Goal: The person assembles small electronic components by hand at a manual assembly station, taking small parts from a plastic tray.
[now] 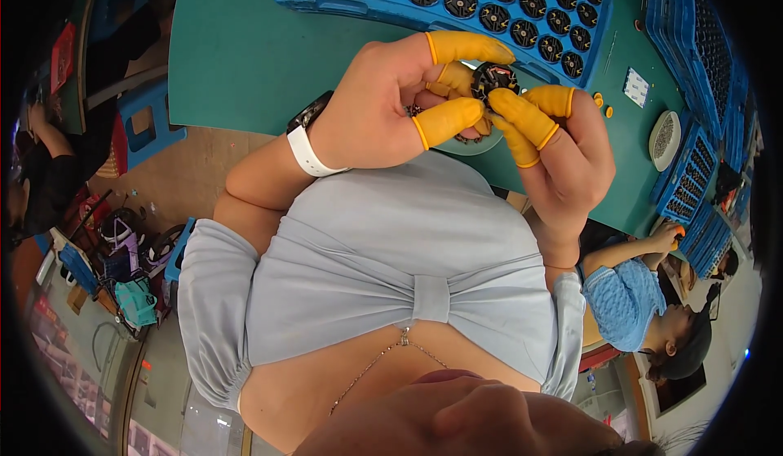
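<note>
Over the near edge of the table, a small round black part (491,78) with a reddish patch sits between my two hands. My left hand (383,101), in yellow finger cots and with a watch at the wrist, closes its thumb and fingers on the part's left side. Pinched against its lower right side are the cot-covered fingertips of my right hand (563,142). Whatever smaller piece may be in the right fingertips is hidden. Below the hands, a pale dish (477,148) with small dark pieces shows partly.
A blue tray (347,5) with rows of similar round black parts lies at the back of the green table (236,73). Loose yellow finger cots (603,104), a white label sheet (636,87), a dish of small grey pieces (665,139) and stacked blue trays stand right. A co-worker (632,293) sits there.
</note>
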### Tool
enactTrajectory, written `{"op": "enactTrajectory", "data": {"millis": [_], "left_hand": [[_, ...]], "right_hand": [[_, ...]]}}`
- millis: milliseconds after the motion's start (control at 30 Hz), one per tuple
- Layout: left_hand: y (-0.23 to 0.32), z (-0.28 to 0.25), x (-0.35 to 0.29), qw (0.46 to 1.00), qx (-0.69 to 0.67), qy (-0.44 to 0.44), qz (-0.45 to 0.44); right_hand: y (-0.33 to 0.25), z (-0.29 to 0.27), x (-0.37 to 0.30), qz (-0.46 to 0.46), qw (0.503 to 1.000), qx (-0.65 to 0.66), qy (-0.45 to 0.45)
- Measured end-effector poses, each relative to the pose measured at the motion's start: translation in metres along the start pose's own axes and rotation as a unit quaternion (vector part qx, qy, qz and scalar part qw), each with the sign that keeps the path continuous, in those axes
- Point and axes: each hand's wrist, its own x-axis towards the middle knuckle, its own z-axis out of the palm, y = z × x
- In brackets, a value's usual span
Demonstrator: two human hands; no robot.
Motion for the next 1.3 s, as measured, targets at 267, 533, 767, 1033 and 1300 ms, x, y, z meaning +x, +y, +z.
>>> {"op": "enactTrajectory", "data": {"millis": [267, 533, 767, 1033, 1300], "left_hand": [[-0.002, 0.002, 0.003, 0.998, -0.054, 0.028, -0.026], [-0.002, 0.001, 0.006, 0.997, -0.080, 0.022, -0.005], [0.002, 0.000, 0.009, 0.996, -0.089, 0.008, -0.017], [0.004, 0.002, 0.008, 0.995, -0.098, -0.002, -0.024], [0.007, 0.001, 0.007, 0.996, -0.078, -0.006, -0.035]], "right_hand": [[0.008, 0.006, -0.005, 0.031, 0.990, 0.133, 0.021], [0.017, 0.018, -0.012, 0.050, 0.973, 0.194, 0.112], [0.016, 0.012, -0.011, 0.039, 0.983, 0.149, 0.094], [0.018, 0.017, -0.011, 0.065, 0.967, 0.221, 0.111], [0.021, 0.014, -0.010, -0.027, 0.989, 0.107, 0.099]]}}
